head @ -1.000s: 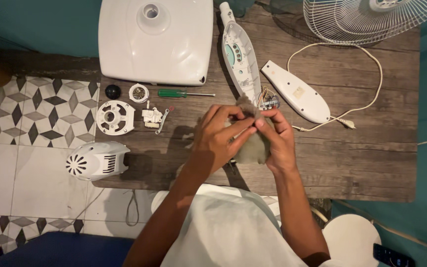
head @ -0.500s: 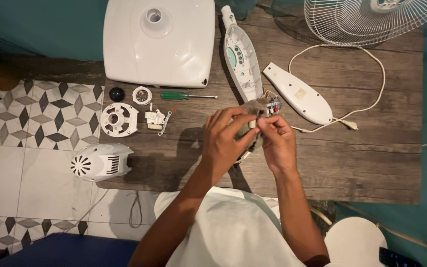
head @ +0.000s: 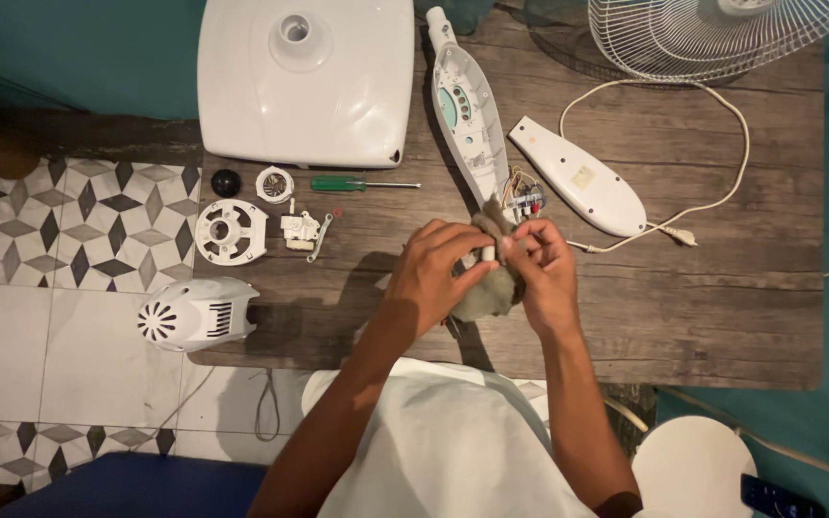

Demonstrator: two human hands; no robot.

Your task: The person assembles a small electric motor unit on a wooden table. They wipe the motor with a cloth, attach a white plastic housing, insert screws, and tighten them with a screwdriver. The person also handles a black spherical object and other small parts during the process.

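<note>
Hands lowered slightly, left hand (head: pixel 438 269) and right hand (head: pixel 547 273) fingers gripping grey cloth (head: pixel 487 293)

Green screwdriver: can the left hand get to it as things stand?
Probably yes, once freed. The green screwdriver lies in the open on the wooden table, up and to the left of the left hand, with only bare wood between. But that hand and the right hand grip a grey cloth.
</note>
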